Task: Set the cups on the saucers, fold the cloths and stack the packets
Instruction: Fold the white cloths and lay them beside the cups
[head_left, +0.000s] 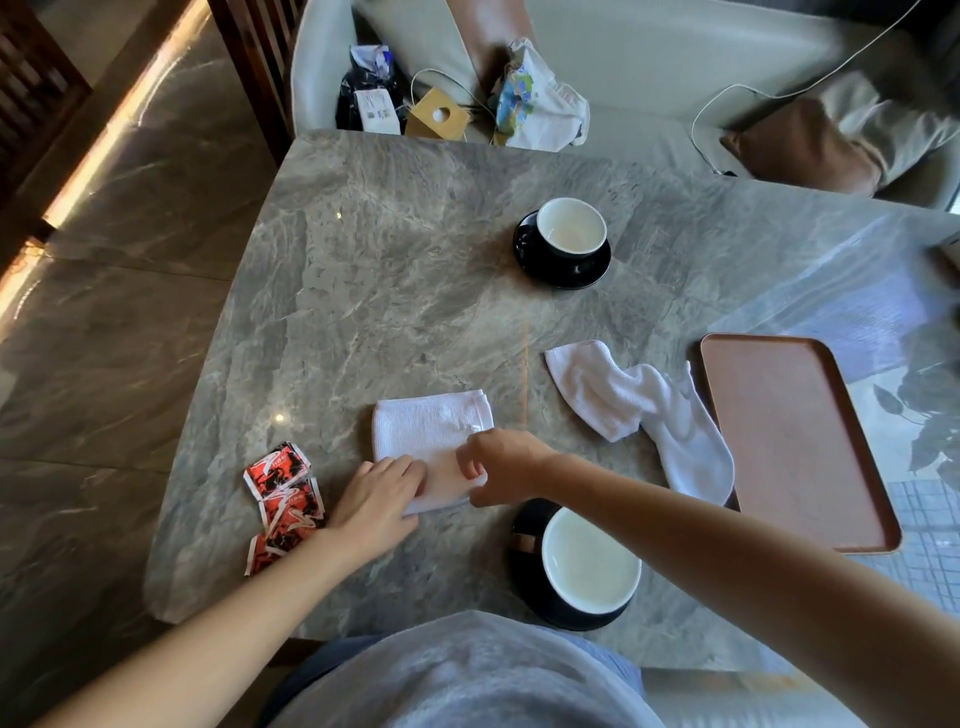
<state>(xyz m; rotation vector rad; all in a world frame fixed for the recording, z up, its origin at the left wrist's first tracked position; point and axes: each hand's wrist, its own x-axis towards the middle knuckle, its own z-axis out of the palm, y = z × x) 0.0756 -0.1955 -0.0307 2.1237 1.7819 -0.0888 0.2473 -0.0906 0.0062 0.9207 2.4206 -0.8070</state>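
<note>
Currently both hands on the folded cloth at mid tabletop: left hand flat, fingers spread, pinning the near-left corner; right hand curled, fingers pinching the near-right edge. Second cloth lies crumpled beside the tray. Both cups sit on saucers; near cup is right under the right forearm, so a careless pull-back could knock it. Packets unstacked just beside the left wrist, easy to scatter.

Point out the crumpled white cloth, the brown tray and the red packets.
Crumpled white cloth (644, 410), head view, on its bunched middle.
Brown rectangular tray (789, 441), head view, on its bare floor.
Red and black packets (283, 493), head view, on the middle packet.
</note>
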